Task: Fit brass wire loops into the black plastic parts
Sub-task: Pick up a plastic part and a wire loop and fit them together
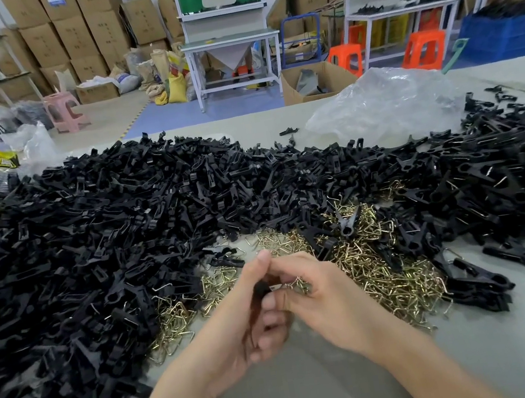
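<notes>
Gripping hands meet low at centre: the left hand [246, 316] curls around a black plastic part [261, 290], and the right hand [322, 296] pinches a few brass wire loops [298, 285] just beside it. A grey table [304, 396] carries a wide pile of black plastic parts [119, 222]. A crumpled clear plastic bag [384, 105] lies behind on the right. A smaller heap of brass loops [387, 268] lies just beyond the hands.

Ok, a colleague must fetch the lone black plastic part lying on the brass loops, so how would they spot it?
On the grey worktable, find the glinting heap of brass wire loops ringed by black plastic parts. Near its far edge, one forked black plastic part lies alone on the brass, prongs pointing away, not in the black piles.
</notes>
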Demonstrator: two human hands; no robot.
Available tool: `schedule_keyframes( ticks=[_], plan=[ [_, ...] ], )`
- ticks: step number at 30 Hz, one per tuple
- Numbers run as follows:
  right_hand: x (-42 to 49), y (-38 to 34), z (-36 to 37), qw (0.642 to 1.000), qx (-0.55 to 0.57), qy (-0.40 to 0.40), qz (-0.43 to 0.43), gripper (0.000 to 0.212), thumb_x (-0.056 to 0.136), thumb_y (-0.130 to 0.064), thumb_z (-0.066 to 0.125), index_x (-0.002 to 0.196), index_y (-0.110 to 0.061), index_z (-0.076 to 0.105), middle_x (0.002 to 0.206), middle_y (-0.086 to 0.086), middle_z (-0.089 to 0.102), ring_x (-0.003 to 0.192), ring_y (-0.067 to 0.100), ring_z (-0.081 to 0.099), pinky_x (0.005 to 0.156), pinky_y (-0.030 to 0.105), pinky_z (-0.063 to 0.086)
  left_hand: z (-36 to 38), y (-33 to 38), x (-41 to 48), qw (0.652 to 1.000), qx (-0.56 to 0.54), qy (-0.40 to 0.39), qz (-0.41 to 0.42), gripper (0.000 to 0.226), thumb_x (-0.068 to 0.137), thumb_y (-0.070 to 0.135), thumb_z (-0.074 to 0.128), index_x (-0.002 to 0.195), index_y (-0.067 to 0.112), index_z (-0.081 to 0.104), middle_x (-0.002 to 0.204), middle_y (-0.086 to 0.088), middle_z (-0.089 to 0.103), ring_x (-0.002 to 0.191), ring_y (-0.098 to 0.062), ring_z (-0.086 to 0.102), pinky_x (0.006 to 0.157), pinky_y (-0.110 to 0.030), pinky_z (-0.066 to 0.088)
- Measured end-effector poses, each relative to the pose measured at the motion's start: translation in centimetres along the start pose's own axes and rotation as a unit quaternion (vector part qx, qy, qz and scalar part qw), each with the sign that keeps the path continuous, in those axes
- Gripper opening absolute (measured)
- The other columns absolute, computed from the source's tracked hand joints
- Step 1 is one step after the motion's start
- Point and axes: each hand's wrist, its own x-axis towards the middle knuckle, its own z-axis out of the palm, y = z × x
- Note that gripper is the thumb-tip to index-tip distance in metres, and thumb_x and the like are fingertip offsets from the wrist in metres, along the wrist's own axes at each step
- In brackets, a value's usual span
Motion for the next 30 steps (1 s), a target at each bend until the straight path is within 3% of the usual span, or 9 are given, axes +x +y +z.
schedule_keyframes(
  ticks=[5,8,11,13,18,22,25,28,30],
  plan=[
    [-0.2,0.1,0.4,0.996,-0.085,0.003,-0.035,0.036,0.098,-0.038,0.059,0.134,-0.04,0.06,0.114,-0.025,0.06,0.121,-0.001,0.048,0.101,0.011,0.033,-0.3,-0.2,-0.2,0.998,-0.059,-0.021,-0.003,0.066,0.069,0.078,0.068,0.06,0.022,0.035,0.052,0.005,0.018,0.042,-0.011,0.021,0.041,-0.021,0.032],
    [-0.3,-0.1,-0.2,0.996,-0.087,-0.021,-0.028,0.041,0.096,-0.046,0.057,0.137,-0.042,0.056,0.115,-0.026,0.058,0.122,-0.002,0.046,0.103,0.011,0.032,-0.6,-0.5,-0.1,0.994,-0.088,-0.056,0.019,0.055,0.071,0.073,0.072,0.068,0.019,0.058,0.054,0.007,0.024,0.042,-0.009,0.023,0.043,-0.022,0.036],
    [-0.4,-0.2,-1.0,0.997,-0.048,-0.061,-0.016,0.045,0.093,-0.043,0.066,0.135,-0.049,0.049,0.119,-0.033,0.055,0.128,-0.006,0.042,0.105,0.006,0.028,-1.0,-0.5,-0.2,0.991,-0.105,-0.071,0.036,0.056,0.072,0.072,0.073,0.084,0.018,0.064,0.058,0.002,0.025,0.042,-0.008,0.029,0.046,-0.022,0.04],
    [-0.4,-0.2,-1.1,0.996,-0.064,-0.062,-0.026,0.046,0.094,-0.038,0.067,0.138,-0.038,0.055,0.118,-0.029,0.055,0.129,-0.004,0.041,0.107,0.009,0.027,-1.3,-0.6,-0.2,0.993,-0.09,-0.077,0.01,0.068,0.067,0.079,0.071,0.081,0.013,0.063,0.053,0.002,0.025,0.044,-0.012,0.033,0.051,-0.024,0.043],
    [-0.8,-0.4,-0.9,0.996,-0.073,-0.016,-0.043,0.037,0.096,-0.032,0.066,0.133,-0.032,0.063,0.114,-0.022,0.058,0.128,0.004,0.043,0.106,0.016,0.033,-1.4,-0.4,-0.3,0.985,-0.085,-0.147,0.023,0.074,0.08,0.078,0.057,0.097,0.007,0.06,0.061,0.005,0.05,0.053,-0.008,0.046,0.058,-0.026,0.049],
    [-0.8,-0.8,0.1,0.985,-0.151,0.017,-0.083,0.034,0.1,-0.018,0.061,0.132,-0.027,0.065,0.109,-0.019,0.056,0.122,0.003,0.04,0.104,0.014,0.032,-1.0,-0.1,-0.3,0.988,-0.088,-0.123,0.033,0.082,0.069,0.072,0.075,0.106,0.004,0.05,0.067,-0.001,0.043,0.056,-0.012,0.043,0.054,-0.032,0.052],
    [-0.9,-0.8,0.7,0.973,-0.193,0.051,-0.118,0.032,0.1,-0.013,0.059,0.129,-0.021,0.067,0.107,-0.01,0.058,0.118,0.009,0.042,0.108,0.015,0.031,-0.7,0.0,-0.4,0.986,-0.11,-0.121,0.036,0.075,0.068,0.065,0.079,0.109,0.006,0.058,0.068,-0.001,0.04,0.055,-0.012,0.042,0.051,-0.033,0.052],
    [-1.0,-0.9,0.8,0.975,-0.173,0.069,-0.12,0.029,0.099,-0.009,0.058,0.122,-0.023,0.07,0.102,-0.015,0.055,0.114,0.007,0.043,0.106,0.009,0.028,-0.2,-0.1,-0.5,0.988,-0.086,-0.113,0.055,0.056,0.067,0.066,0.079,0.085,0.015,0.066,0.059,0.003,0.038,0.045,-0.009,0.04,0.046,-0.029,0.049],
    [-0.9,-0.9,0.9,0.978,-0.155,0.069,-0.118,0.023,0.099,-0.014,0.058,0.114,-0.026,0.07,0.097,-0.021,0.051,0.11,0.004,0.043,0.1,0.012,0.033,0.1,-0.3,-0.6,0.99,-0.085,-0.094,0.058,0.053,0.062,0.065,0.082,0.064,0.019,0.056,0.052,0.006,0.032,0.037,-0.006,0.034,0.041,-0.023,0.044]
  ],
)
